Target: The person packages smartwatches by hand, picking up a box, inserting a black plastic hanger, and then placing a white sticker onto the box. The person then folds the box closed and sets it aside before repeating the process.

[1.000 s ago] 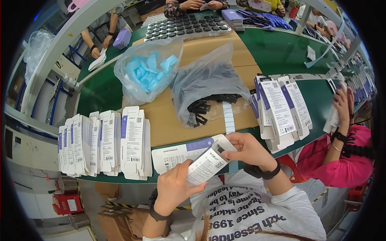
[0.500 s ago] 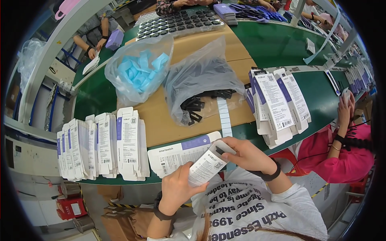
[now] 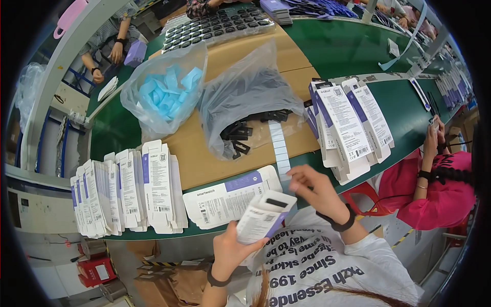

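My left hand (image 3: 232, 250) grips a white folded carton (image 3: 263, 215) with a purple edge, its open top end turned toward the table. My right hand (image 3: 314, 192) hovers just right of the carton's top, fingers apart, touching nothing I can make out. Under the carton lies a flat white-and-purple carton blank (image 3: 225, 197) on the green table (image 3: 358, 46). A narrow white paper strip (image 3: 280, 148) runs from near my right hand toward a grey bag of black parts (image 3: 245, 97).
A stack of upright flat cartons (image 3: 123, 192) stands at the left, another stack (image 3: 348, 125) at the right. A clear bag of blue pieces (image 3: 163, 94) sits on brown cardboard (image 3: 240, 46). A person in pink (image 3: 440, 179) sits right; other people work across the table.
My right hand has come off the carton's top and moved slightly right. The carton stays in my left hand.
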The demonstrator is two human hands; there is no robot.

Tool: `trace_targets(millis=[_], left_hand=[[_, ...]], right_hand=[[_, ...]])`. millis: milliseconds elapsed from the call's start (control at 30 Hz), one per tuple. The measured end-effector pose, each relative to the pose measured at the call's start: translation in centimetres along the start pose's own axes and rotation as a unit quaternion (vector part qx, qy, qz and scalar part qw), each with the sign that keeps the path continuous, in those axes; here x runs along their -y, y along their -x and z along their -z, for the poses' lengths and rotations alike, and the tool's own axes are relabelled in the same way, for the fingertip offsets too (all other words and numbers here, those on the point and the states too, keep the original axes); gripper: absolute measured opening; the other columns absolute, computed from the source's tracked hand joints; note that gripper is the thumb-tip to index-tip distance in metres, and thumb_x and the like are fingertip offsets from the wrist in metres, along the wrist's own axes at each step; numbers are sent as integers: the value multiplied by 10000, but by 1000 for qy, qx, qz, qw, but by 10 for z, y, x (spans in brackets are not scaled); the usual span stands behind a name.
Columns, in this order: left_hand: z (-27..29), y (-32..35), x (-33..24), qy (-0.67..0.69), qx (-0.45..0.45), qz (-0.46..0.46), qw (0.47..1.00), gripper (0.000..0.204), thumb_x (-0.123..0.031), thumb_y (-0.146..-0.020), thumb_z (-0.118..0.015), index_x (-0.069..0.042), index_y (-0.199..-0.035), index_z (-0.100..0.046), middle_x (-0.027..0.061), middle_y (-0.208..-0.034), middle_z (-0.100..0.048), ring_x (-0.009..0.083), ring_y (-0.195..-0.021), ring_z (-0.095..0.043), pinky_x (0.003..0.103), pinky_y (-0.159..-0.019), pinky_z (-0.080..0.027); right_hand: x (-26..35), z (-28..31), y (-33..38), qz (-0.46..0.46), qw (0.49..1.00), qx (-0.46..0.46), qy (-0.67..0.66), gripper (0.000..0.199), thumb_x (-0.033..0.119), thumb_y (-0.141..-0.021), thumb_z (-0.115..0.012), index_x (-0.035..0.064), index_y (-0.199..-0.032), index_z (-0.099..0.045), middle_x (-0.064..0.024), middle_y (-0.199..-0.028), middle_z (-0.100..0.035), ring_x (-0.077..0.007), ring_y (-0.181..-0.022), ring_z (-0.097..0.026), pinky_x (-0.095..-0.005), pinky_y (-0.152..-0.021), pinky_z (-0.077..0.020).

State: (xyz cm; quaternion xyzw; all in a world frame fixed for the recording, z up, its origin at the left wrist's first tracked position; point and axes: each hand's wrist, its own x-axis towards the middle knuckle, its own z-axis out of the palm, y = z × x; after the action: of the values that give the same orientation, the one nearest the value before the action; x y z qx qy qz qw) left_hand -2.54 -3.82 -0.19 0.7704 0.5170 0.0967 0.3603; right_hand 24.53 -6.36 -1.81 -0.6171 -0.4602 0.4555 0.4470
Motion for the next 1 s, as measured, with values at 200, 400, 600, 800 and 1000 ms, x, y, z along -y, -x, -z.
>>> trace_targets(millis=[200,400,600,800,1000], left_hand=[[-14,13,18,348,-102,113,925,680,-100,-566,-955,51,-1133,-611,120,-993,-729,174,-883,-688,316,-808,-555],[-24,14,11,364,-145,66,918,587,-94,-589,-964,55,-1057,-644,112,-964,-736,142,-843,-688,298,-765,-565],[-25,13,11,371,-133,57,917,615,-93,-583,-965,55,-1079,-633,118,-983,-732,146,-859,-688,303,-778,-565],[-28,13,15,381,-99,89,915,704,-110,-550,-973,24,-1137,-608,108,-1044,-712,165,-912,-676,312,-828,-548],[-29,10,12,388,-87,74,915,675,-83,-564,-964,26,-1130,-612,105,-1035,-717,159,-908,-676,310,-822,-548]], right_hand=[[-22,-9,3,-5,991,-91,103,365,15,-831,-742,37,-1174,-620,-129,-1072,-659,-207,-918,-649,-297,-787,-551],[-38,-11,-17,176,931,-129,292,429,30,-742,-773,86,-1158,-687,-70,-1185,-661,-272,-1115,-571,-360,-962,-492],[-54,-6,-25,205,931,-109,281,368,49,-738,-779,99,-1099,-729,-35,-1174,-689,-279,-1121,-571,-374,-980,-483],[-48,-4,-23,201,940,-101,255,330,54,-738,-783,93,-1063,-739,-45,-1132,-701,-277,-1116,-581,-373,-964,-492],[-52,-10,-28,209,930,-125,275,295,44,-740,-780,83,-1030,-739,-58,-1078,-703,-274,-1094,-597,-363,-937,-504]])
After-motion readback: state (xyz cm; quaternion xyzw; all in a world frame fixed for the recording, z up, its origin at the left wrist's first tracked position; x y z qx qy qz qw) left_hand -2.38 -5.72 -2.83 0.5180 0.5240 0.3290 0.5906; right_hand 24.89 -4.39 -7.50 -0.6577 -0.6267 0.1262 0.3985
